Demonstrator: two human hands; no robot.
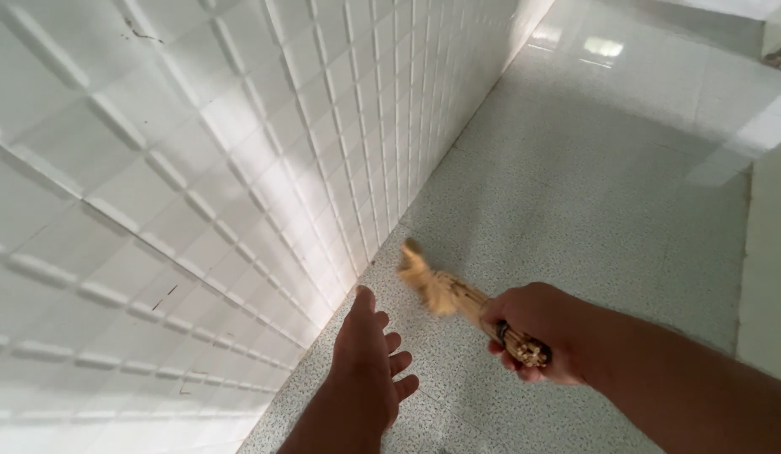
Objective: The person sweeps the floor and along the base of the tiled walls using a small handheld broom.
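Short broom [458, 304] of bundled straw-coloured sticks clamped in right hand [542, 340], fist wrapped tight round the bound butt end, cut stick ends poking out below the fingers. Brush end blurred, angled up and left toward the foot of the wall, apparently off the floor or just skimming it; contact not clear. Left hand [367, 366] empty, fingers loosely spread and pointing forward, hovering low beside the wall, apart from the broom. Progress hard to gauge: speckled grey floor [575, 210] looking clean along the visible strip, no dust pile, no debris line, no swept-versus-unswept boundary to read. Sweeping judged under way beside the wall, the long stretch ahead toward the bright far end possibly left to cover. White tiled wall [197, 185] with raised grid ridges running along the left, a few dark marks on it. Pale ledge or panel [769, 277] at right edge. Nothing blocking the path; only the wall-floor corner close to the brush end.
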